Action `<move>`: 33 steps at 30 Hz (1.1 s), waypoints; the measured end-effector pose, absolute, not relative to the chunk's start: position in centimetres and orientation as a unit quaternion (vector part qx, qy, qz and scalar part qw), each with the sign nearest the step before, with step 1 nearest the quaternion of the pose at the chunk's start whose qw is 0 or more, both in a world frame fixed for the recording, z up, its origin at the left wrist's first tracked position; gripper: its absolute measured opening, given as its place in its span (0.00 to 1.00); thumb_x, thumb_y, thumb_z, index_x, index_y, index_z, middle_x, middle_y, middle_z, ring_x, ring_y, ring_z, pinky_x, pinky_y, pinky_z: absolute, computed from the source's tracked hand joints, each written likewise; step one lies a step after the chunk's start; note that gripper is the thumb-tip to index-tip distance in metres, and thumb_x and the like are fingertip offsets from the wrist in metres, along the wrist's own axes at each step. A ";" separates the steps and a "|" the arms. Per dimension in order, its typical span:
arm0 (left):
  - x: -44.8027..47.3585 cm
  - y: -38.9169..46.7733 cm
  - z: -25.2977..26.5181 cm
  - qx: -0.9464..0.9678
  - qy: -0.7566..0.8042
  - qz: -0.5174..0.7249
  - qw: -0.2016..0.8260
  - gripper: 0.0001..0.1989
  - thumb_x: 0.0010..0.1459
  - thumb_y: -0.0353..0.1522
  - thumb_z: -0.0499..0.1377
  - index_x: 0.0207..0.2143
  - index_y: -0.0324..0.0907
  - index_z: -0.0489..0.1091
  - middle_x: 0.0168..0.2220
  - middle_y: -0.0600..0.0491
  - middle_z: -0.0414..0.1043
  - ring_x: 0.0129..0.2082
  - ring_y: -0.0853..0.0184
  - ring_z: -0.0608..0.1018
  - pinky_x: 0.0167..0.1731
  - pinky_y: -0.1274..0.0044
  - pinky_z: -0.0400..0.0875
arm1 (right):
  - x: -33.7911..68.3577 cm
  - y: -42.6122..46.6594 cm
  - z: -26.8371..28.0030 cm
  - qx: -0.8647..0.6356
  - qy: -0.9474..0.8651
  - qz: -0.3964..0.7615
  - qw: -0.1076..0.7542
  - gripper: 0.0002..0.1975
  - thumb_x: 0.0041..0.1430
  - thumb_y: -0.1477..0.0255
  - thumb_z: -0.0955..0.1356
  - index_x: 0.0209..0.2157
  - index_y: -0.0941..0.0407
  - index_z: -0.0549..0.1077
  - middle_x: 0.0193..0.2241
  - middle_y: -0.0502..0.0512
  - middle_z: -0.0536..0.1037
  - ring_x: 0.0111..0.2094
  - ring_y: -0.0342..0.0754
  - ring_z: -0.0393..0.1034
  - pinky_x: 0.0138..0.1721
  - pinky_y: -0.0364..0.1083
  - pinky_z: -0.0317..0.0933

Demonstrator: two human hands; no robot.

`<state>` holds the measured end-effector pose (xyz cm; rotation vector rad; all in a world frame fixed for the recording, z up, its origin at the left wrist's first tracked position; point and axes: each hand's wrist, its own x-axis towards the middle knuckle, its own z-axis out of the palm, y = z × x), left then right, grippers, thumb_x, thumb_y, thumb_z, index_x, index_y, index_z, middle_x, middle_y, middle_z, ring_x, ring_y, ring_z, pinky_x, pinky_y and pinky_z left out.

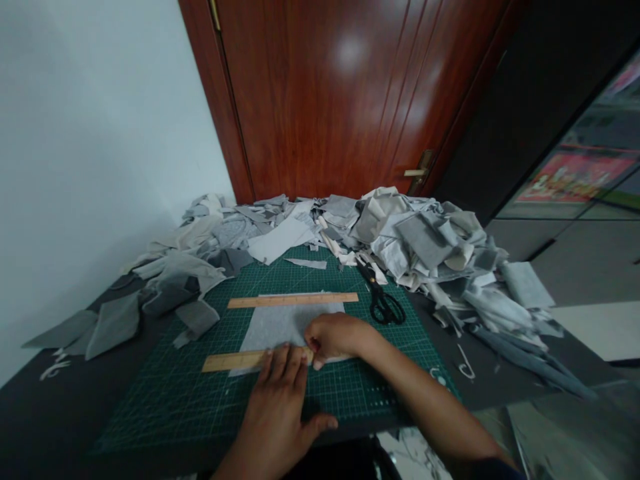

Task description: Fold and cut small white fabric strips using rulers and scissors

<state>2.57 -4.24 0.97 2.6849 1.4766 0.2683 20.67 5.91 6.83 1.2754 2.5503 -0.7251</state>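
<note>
A piece of light grey cloth (283, 327) lies flat on a green gridded cutting mat (170, 407). Across its near edge runs a wooden ruler (227, 363). My left hand (280, 403) rests on that ruler with its fingers stretched out and the thumb apart. Just to its right, my right hand (335, 337) is closed in a pinch at the ruler's edge; whatever it grips is hidden by the fingers. A second wooden ruler (295, 301) lies across the cloth's far edge, untouched. Black-handled scissors (384, 303) lie on the mat to the right.
Heaps of grey and white cloth scraps (425, 240) line the back and right of the dark table (30, 407). More scraps (175, 277) pile up at the left. A narrow cloth strip (307, 264) lies on the mat. A wooden door (325, 100) stands behind.
</note>
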 end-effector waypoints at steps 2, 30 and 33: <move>2.6 -4.3 1.4 0.873 0.479 0.079 0.038 0.45 0.56 0.62 0.59 0.64 0.38 0.68 0.65 0.39 0.67 0.66 0.42 0.66 0.66 0.51 0.56 | 20.6 5.9 7.0 0.437 0.856 -0.254 0.107 0.10 0.52 0.67 0.78 0.37 0.52 0.81 0.36 0.47 0.83 0.35 0.46 0.75 0.27 0.41 0.52; 5.1 12.3 2.4 0.905 0.363 0.201 0.095 0.11 0.67 0.27 0.56 0.43 0.45 0.78 0.43 0.50 0.74 0.45 0.58 0.71 0.48 0.66 0.67 | 19.4 5.9 8.8 0.475 0.829 -0.249 0.159 0.14 0.49 0.65 0.81 0.37 0.53 0.82 0.42 0.54 0.85 0.45 0.57 0.80 0.40 0.48 0.70; 4.9 12.9 1.4 0.897 0.358 0.231 0.115 0.09 0.66 0.27 0.58 0.38 0.45 0.79 0.39 0.52 0.75 0.42 0.59 0.71 0.45 0.67 0.65 | 19.5 6.0 8.6 0.472 0.829 -0.255 0.156 0.13 0.49 0.65 0.81 0.37 0.53 0.82 0.41 0.54 0.85 0.44 0.57 0.80 0.40 0.47 0.70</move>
